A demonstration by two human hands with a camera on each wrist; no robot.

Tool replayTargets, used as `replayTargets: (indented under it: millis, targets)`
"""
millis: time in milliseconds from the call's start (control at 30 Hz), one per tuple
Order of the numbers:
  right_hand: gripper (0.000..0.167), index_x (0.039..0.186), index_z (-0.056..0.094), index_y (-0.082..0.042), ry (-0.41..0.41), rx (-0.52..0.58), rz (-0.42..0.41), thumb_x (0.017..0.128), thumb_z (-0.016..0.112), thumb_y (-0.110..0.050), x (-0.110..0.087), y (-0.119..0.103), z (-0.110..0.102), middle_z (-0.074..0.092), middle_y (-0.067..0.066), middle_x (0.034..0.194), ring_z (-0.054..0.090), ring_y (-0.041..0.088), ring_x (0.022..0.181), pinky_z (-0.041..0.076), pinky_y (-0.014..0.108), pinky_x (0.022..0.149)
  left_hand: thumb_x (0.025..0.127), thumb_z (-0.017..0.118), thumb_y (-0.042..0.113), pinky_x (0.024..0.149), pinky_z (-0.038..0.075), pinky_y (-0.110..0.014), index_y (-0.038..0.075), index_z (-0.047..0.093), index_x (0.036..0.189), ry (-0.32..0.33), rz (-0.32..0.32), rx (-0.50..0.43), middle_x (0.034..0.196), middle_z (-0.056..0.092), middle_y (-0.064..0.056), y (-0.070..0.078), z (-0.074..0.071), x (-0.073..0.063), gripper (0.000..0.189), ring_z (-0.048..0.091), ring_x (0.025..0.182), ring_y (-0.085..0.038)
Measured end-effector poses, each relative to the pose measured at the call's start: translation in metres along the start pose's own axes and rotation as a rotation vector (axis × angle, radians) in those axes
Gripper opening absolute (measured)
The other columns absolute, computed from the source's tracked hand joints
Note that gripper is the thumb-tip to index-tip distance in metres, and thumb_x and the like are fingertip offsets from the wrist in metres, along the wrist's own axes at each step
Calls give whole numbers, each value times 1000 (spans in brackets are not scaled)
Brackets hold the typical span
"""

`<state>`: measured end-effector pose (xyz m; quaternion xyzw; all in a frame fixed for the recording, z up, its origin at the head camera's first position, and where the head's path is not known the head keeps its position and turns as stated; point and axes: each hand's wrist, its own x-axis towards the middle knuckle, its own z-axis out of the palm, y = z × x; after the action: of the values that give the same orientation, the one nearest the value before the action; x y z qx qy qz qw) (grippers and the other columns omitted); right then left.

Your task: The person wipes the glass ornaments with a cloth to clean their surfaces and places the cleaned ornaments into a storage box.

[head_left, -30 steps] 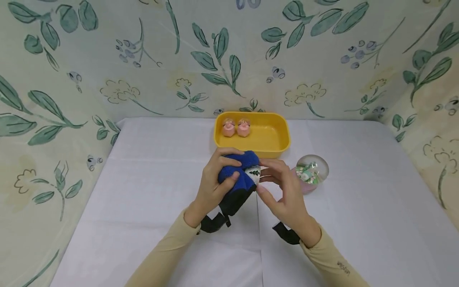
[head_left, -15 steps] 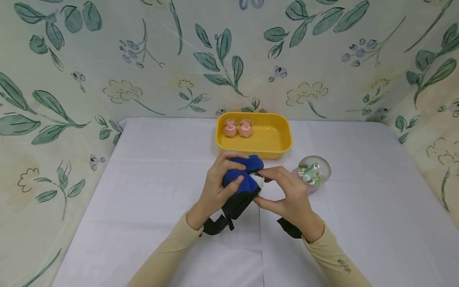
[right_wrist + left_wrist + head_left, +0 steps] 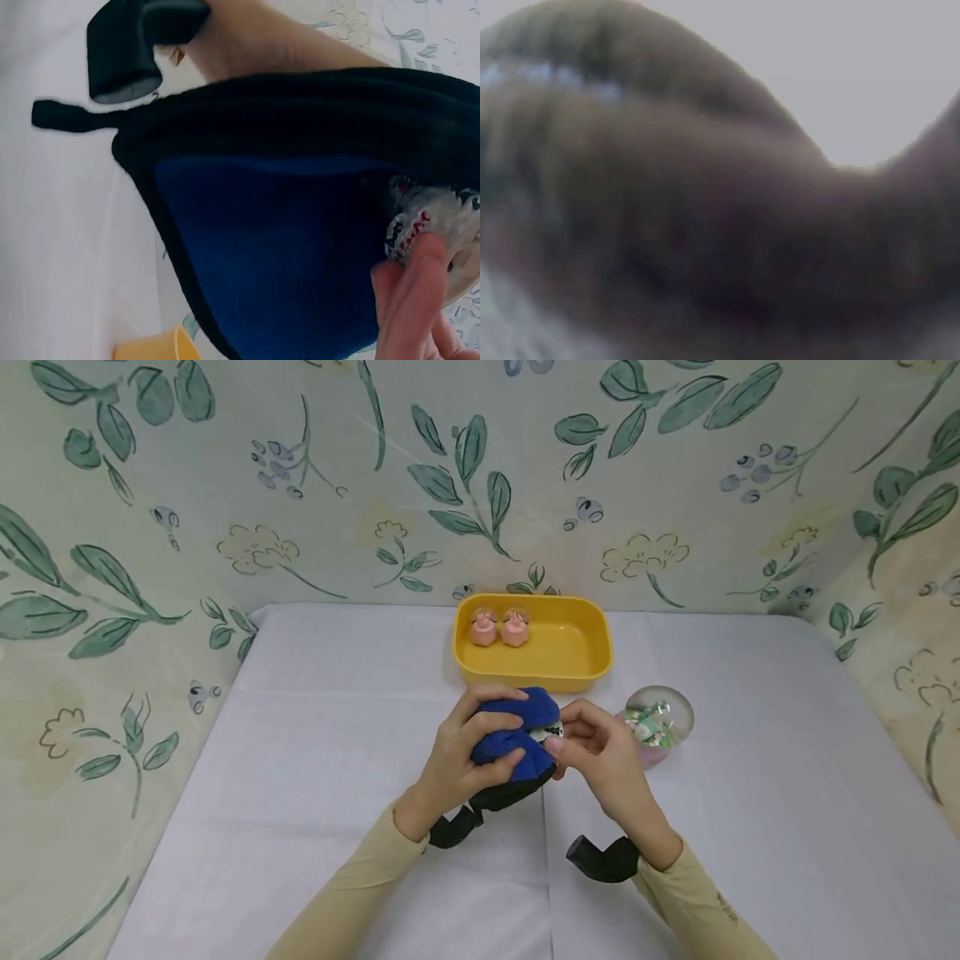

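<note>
My left hand (image 3: 461, 752) grips a blue plush cloth piece (image 3: 536, 710) with black trim, folded around a small white thing (image 3: 450, 217) with a red and dark knit-like pattern. Only part of that thing shows at the cloth's opening; the rest is hidden inside. My right hand (image 3: 606, 760) has thumb and fingers curled at the opening, pinching the patterned thing's edge. Up close in the right wrist view, the fingertips (image 3: 427, 259) press against it, and a black loop (image 3: 71, 116) sticks out from the trim's corner. Dark blur fills most of the left wrist view.
Behind my hands stands a yellow tray (image 3: 532, 682) holding two pink figures, one of them a small pink figure (image 3: 515, 628) with a clear top. A snow globe (image 3: 660, 717) on a pink base sits right of my right hand. White cloth (image 3: 337, 693) covers the table.
My right thumb has moved up from the cloth's lower edge to the opening, and the fingers have closed in. The blue cloth has shifted slightly right and turned, covering more of the white thing.
</note>
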<state>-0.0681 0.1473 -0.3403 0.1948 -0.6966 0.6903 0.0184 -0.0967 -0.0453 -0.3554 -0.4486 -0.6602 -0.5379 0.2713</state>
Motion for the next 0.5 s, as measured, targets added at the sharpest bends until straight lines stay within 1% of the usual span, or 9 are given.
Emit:
replayTargets:
  millis: [100,267,400,500]
  targets:
    - [9,97,56,3,-13,97,87,90,52,-1,1,-1,0,65,5,79,59,14,58,52,28,53,96,55,34,91,48,-47,9,50,108,6,-7,4,118,49,-19,0,0,1,29,51,107,-35]
    - [16,101,60,-4,-48,273,162,92,47,-7,2,0,2,64,3,87,61,10,70,52,23,63,91,63,39,95,44,-48,10,48,111,71,-42,3,120,48,-21,0,-2,4,39,49,110,-37]
    - [18,104,60,-6,-76,388,202,92,46,-8,1,1,4,64,2,92,61,8,74,53,22,70,89,64,44,97,43,-48,11,47,112,110,-69,17,121,46,-22,-2,-4,3,44,49,111,-38]
    - [19,106,58,-7,-84,431,215,92,45,-8,1,3,5,65,2,93,62,9,75,53,23,73,89,63,47,96,43,-47,11,47,113,121,-89,33,122,45,-21,-2,-6,4,46,49,111,-38]
